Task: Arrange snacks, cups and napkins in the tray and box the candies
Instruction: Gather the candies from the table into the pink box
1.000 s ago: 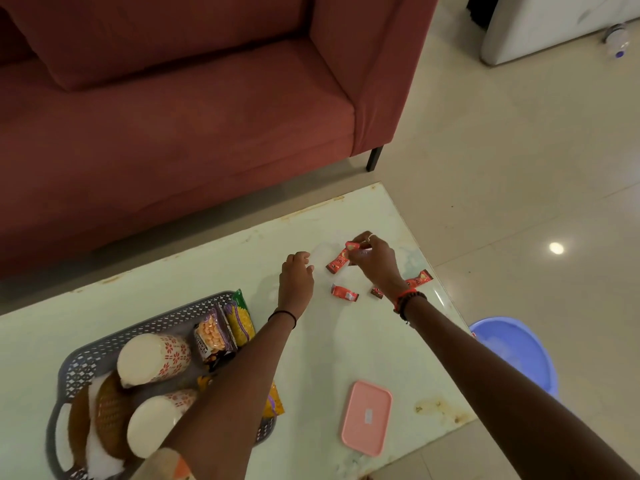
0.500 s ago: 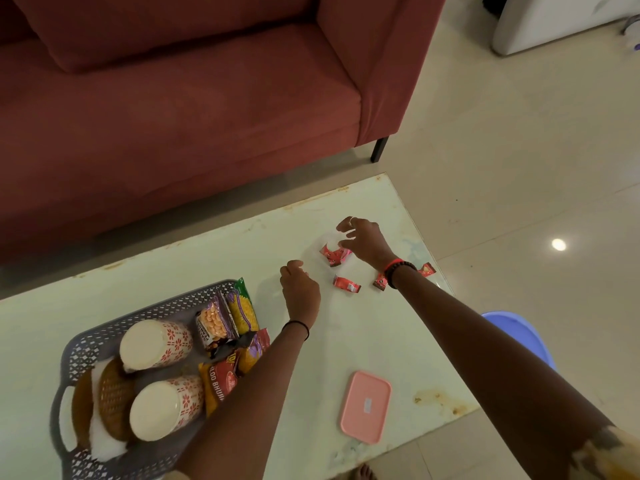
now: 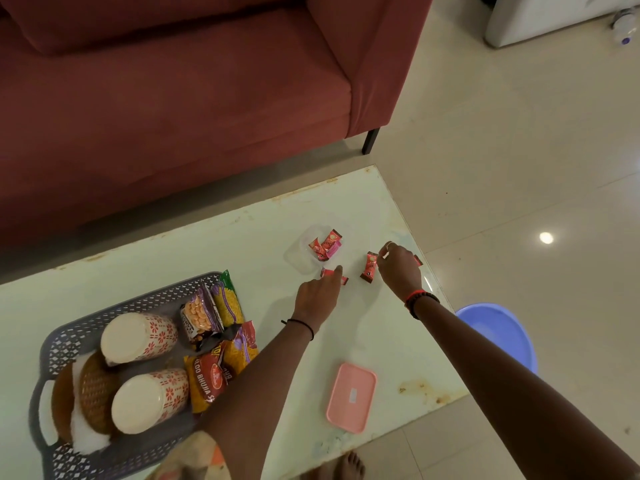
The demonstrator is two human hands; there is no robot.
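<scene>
A small clear box (image 3: 300,258) on the pale table holds a few red candies (image 3: 325,244). My left hand (image 3: 317,297) reaches forward, its fingertips resting on a red candy (image 3: 328,273) just below the box. To the right, my right hand (image 3: 398,268) pinches the upper end of another candy (image 3: 368,268). One more candy (image 3: 418,260) peeks out behind that hand. The box's pink lid (image 3: 351,396) lies near the front edge. A grey perforated tray (image 3: 60,344) at the left holds two patterned cups (image 3: 138,336) on their sides, snack packets (image 3: 207,315) and napkins (image 3: 86,439).
A red sofa (image 3: 173,98) runs along the far side of the table. A blue basin (image 3: 498,332) sits on the tiled floor beyond the table's right edge (image 3: 446,299). My bare foot (image 3: 349,465) shows below the front edge.
The candy my right hand held now lies in the box, and that hand has moved right to another candy. My left hand has stretched forward onto the candy below the box.
</scene>
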